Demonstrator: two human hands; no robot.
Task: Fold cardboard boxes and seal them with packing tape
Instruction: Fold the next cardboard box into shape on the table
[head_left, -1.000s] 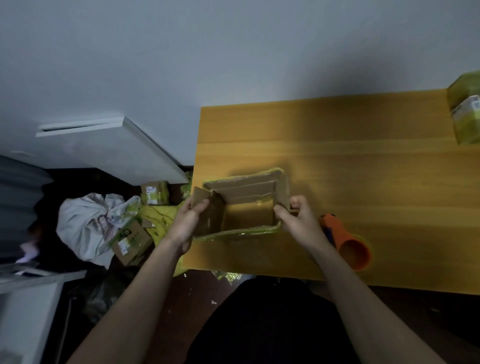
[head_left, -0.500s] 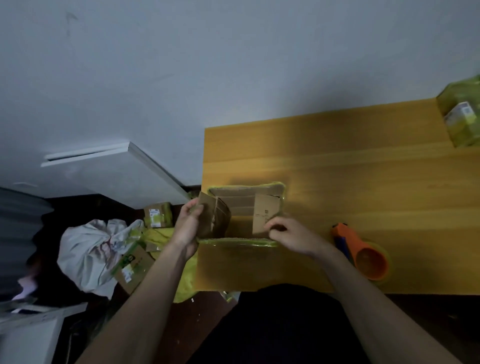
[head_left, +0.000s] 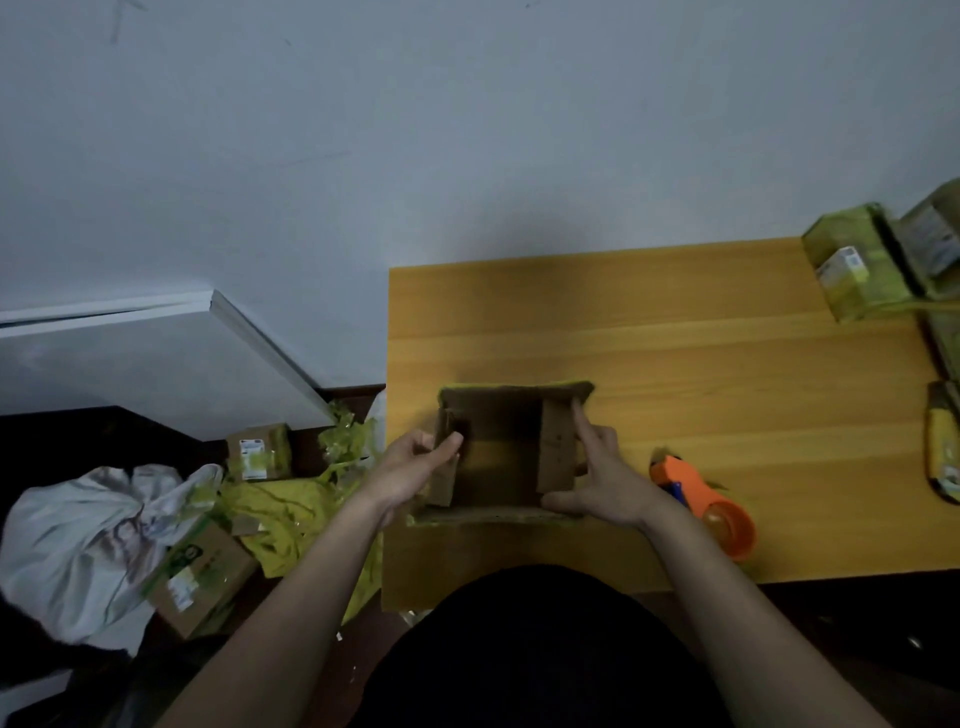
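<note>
An open cardboard box (head_left: 498, 457) stands on the wooden desk (head_left: 675, 374), near its left edge. The left hand (head_left: 410, 467) pinches the left flap, while the right hand (head_left: 605, 480) lies with straight fingers against the right flap. An orange tape dispenser (head_left: 701, 506) lies just beside the right wrist.

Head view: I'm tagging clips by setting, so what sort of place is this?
Probably a home or small informal packing corner, not a warehouse: one wooden table against a plain wall, an orange tape dispenser beside the open cardboard box, and taped parcels with scraps on the floor.
</note>
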